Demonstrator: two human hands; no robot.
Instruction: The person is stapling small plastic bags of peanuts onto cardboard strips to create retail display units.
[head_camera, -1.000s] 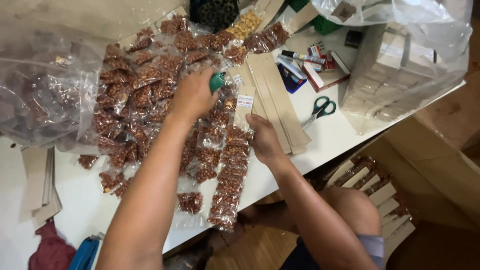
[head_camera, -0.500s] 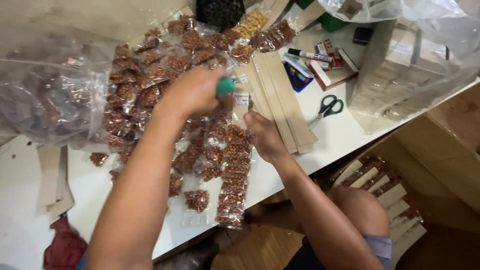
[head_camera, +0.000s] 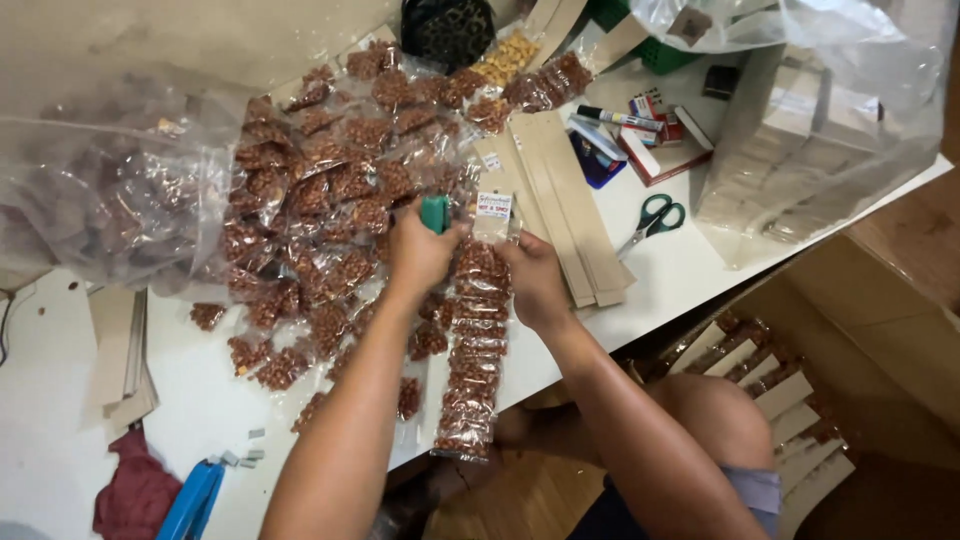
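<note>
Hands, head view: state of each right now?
Left hand: closed around a green stapler.
Right hand: pinching the card header atop a strip of nut packets.

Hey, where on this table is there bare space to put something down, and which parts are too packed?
Bare white table lies right of the cardboard strips, around the scissors. Another free patch sits at the near left edge, between the loose packets and the blue tool. The middle is crowded: nut packets heap around the left hand and right hand.
</note>
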